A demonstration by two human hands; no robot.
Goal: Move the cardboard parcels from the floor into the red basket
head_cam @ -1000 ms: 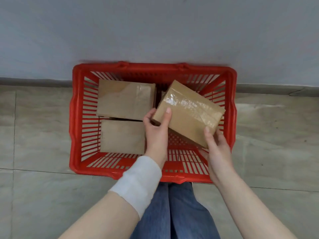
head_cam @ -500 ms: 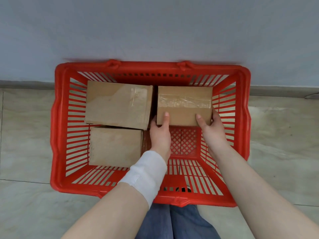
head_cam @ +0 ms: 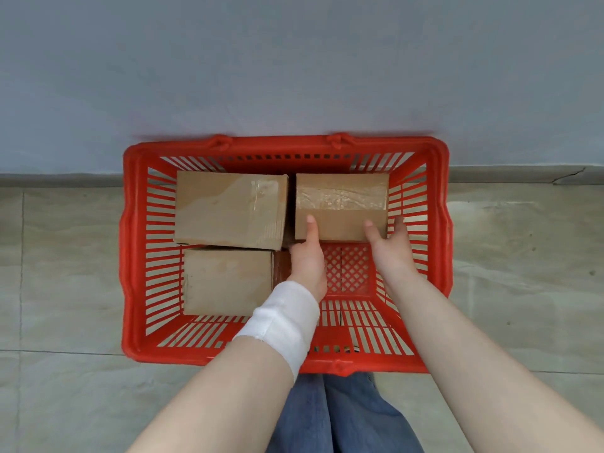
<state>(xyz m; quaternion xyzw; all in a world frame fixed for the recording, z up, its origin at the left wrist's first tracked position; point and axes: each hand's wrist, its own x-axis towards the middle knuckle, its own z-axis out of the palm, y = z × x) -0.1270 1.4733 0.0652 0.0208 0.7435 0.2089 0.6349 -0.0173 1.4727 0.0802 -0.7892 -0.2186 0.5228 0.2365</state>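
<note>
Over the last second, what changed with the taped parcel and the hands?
The taped parcel went from tilted above the red basket to lying flat in its far right corner. The left hand and right hand carried it down; now both rest on its near edge, and whether they have let go is unclear. The two parcels on the left did not move.

**Three parcels, one basket, two hands**

One red basket [head_cam: 134,256] holds three cardboard parcels: the taped parcel [head_cam: 341,204] touching the fingertips of both hands, the far-left parcel [head_cam: 228,210] beside the left hand [head_cam: 309,259], and the near-left parcel [head_cam: 227,281]. The right hand [head_cam: 390,250] makes two hands. One white wrist wrap [head_cam: 284,322] shows.
</note>
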